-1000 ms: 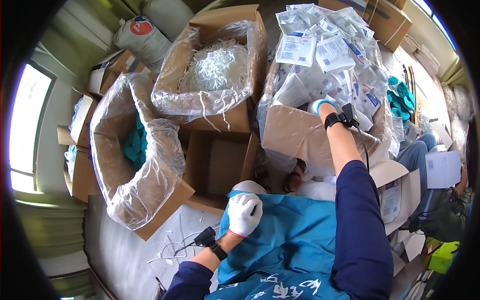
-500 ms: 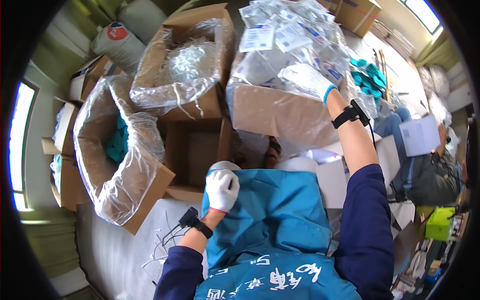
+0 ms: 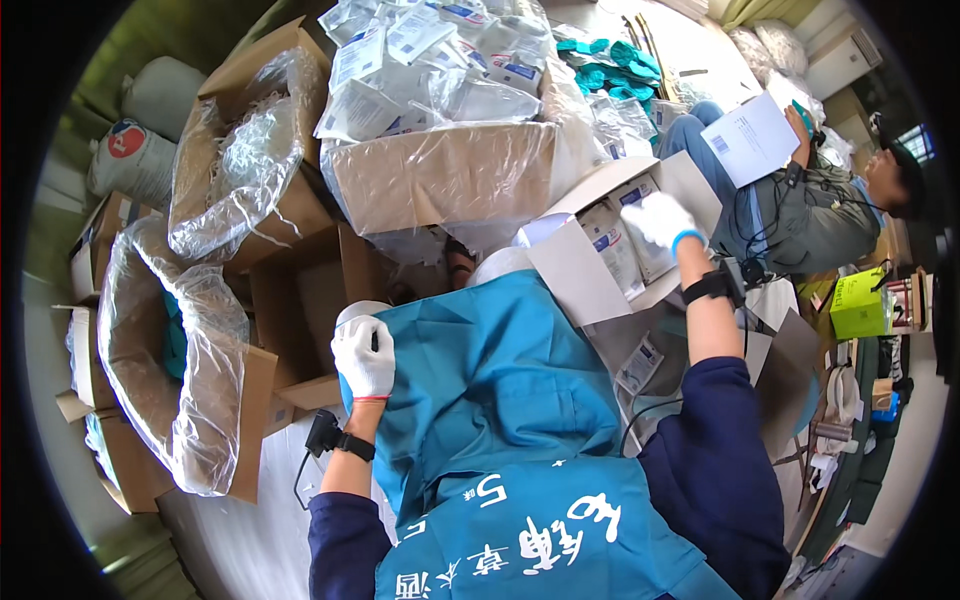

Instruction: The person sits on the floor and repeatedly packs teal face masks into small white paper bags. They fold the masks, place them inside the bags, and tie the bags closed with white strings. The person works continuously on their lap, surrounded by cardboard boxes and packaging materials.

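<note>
My right hand (image 3: 662, 222), in a white glove with a blue cuff, is over the open white box (image 3: 568, 275) to my right. Motion smears its fingers, so whether they hold anything cannot be made out. Several flat white packets (image 3: 612, 248) with blue print stand upright in that box, just beside the hand. My left hand (image 3: 363, 357), gloved in white with a red cuff, rests loosely fisted on the blue-green apron (image 3: 480, 350) over my left knee; a dark hollow shows in the fist and nothing is seen in it.
A large carton (image 3: 445, 180) heaped with packets stands ahead. Plastic-lined cartons (image 3: 185, 400) and an empty brown carton (image 3: 300, 305) are on the left. A loose packet (image 3: 640, 362) lies below the white box. At right, a seated person holds a white box (image 3: 750, 138).
My view has turned right. My right hand has moved from the packet heap in the large carton to the white box at my right. My left hand stays fisted on the knee.
</note>
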Demonstrator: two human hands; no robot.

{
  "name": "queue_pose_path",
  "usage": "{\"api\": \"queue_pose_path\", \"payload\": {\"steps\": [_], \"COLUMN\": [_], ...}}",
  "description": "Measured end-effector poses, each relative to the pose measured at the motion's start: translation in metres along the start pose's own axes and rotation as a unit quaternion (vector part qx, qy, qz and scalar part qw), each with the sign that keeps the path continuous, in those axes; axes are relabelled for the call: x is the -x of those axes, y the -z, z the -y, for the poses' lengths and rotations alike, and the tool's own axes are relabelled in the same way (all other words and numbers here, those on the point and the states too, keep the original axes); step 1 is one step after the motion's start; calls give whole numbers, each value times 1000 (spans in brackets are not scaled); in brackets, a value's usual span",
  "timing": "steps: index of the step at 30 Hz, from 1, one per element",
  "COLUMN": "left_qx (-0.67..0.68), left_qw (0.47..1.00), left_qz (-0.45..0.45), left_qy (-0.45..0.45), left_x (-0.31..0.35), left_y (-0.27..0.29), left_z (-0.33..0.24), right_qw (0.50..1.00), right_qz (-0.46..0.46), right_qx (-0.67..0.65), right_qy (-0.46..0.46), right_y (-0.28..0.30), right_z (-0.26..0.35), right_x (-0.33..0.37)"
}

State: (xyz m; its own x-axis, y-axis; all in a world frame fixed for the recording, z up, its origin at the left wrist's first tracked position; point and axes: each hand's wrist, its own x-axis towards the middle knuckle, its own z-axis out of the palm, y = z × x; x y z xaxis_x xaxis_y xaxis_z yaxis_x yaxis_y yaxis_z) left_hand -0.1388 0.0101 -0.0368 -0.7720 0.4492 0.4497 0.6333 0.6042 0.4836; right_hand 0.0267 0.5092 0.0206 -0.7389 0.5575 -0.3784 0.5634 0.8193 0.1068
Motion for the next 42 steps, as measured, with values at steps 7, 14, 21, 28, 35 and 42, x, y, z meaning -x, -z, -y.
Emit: {"api": "queue_pose_path", "payload": {"steps": [7,14,21,28,35,42], "left_qx": [-14,-27,209,397,185,235], "left_qw": [1000,999,972,894,903,859], "left_qz": [7,6,100,110,385,454], "left_qy": [-15,-23,31,175,-37,-30], "left_x": [6,11,2,7,11,33], "left_y": [-1,-2,26,25,88,85], "left_z": [-2,-3,-127,-188,-130,-130], "right_qw": [962,929,653,820,784,760], "right_qz": [-161,-268,-243,-258,-261,47], "right_qx": [-97,-130,-715,-425,-481,-586], "right_qy": [-199,-218,65,283,294,278], "right_y": [-88,-33,22,-4,51,3], "right_z": [-3,-21,87,213,208,208], "right_x": [19,49,173,262,250,232]}}
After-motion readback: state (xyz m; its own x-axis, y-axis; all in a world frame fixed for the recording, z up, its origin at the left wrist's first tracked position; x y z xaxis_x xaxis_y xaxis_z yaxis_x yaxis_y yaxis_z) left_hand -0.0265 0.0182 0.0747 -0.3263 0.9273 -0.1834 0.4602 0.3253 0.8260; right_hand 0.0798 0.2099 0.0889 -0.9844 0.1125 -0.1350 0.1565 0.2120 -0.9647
